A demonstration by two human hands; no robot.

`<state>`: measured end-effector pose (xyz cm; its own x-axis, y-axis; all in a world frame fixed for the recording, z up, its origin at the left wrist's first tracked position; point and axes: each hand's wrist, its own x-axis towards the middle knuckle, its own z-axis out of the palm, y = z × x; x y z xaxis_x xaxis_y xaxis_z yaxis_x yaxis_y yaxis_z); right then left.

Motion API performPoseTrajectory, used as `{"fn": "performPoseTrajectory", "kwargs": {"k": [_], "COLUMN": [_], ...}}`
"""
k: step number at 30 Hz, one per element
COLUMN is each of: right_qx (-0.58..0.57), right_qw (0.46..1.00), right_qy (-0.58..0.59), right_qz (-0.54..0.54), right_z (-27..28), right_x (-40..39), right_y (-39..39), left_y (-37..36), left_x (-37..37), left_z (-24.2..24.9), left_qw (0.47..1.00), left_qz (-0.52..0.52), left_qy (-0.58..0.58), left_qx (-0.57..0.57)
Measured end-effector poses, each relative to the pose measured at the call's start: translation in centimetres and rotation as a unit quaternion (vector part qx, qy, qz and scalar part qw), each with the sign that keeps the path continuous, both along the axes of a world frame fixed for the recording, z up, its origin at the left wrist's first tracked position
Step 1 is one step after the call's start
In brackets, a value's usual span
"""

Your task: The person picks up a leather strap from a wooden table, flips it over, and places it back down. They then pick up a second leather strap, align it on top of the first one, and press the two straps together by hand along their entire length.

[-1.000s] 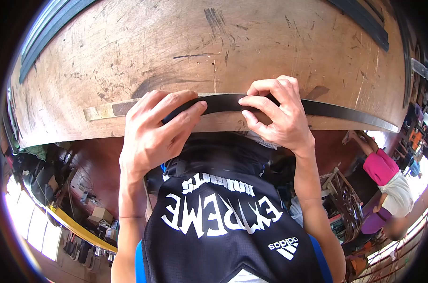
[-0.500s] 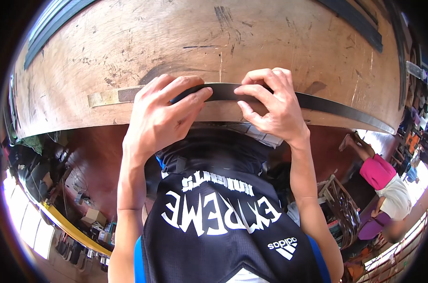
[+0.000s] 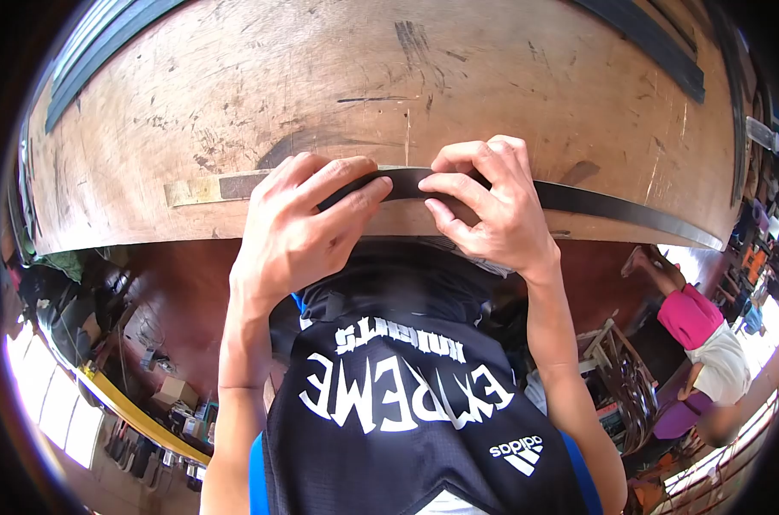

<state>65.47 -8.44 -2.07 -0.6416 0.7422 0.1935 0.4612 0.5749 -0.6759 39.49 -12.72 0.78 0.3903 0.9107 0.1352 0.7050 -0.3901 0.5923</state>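
A long black strip [image 3: 612, 204] runs along the near edge of the wooden table, reaching to the right. My left hand [image 3: 308, 223] pinches it between thumb and fingers near the middle. Close by on the right, my right hand [image 3: 492, 202] grips the same strip with thumb and curled fingers. A short dark length of strip shows between the two sets of fingertips. Left of my left hand, a flat pale and dark strip [image 3: 205, 189] lies on the table; its link to the held strip is hidden.
The scuffed wooden table [image 3: 321, 86] has dark strips [image 3: 651, 43] at its far right and more strips [image 3: 106, 47] at its far left. Behind on the right, a person [image 3: 698, 343] in a pink garment is near a rack [image 3: 625, 378].
The camera view has shifted slightly, so the table and hands appear a little lower. Both hands keep nearly the same hold on the strip.
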Motion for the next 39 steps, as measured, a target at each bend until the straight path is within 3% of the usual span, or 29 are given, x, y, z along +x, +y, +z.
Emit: {"fn": "performPoseTrajectory", "kwargs": {"k": [8,11,18,26,39], "right_qx": [0.007,0.008,0.009,0.012,0.025], "right_qw": [1.0,1.0,1.0,1.0,1.0], "right_qy": [-0.004,-0.004,0.003,0.01,0.0], "right_qz": [-0.005,0.005,0.011,0.015,0.004], "right_z": [-0.3,-0.2,-0.3,-0.3,-0.4], "right_x": [-0.8,-0.2,1.9,2.3,0.8], "right_y": [0.0,0.4,0.5,0.4,-0.1], "left_y": [0.3,0.4,0.0,-0.2,-1.1], "left_x": [-0.2,-1.4,-3.5,-2.5,-2.4], "left_z": [0.1,1.3,2.8,2.3,0.5], "left_qw": [1.0,0.985,0.986,0.998,0.997], "left_qz": [-0.004,0.039,0.023,0.0,0.025], "left_qy": [0.014,-0.068,-0.049,0.033,-0.036], "left_qx": [-0.02,-0.157,-0.16,-0.053,-0.065]}}
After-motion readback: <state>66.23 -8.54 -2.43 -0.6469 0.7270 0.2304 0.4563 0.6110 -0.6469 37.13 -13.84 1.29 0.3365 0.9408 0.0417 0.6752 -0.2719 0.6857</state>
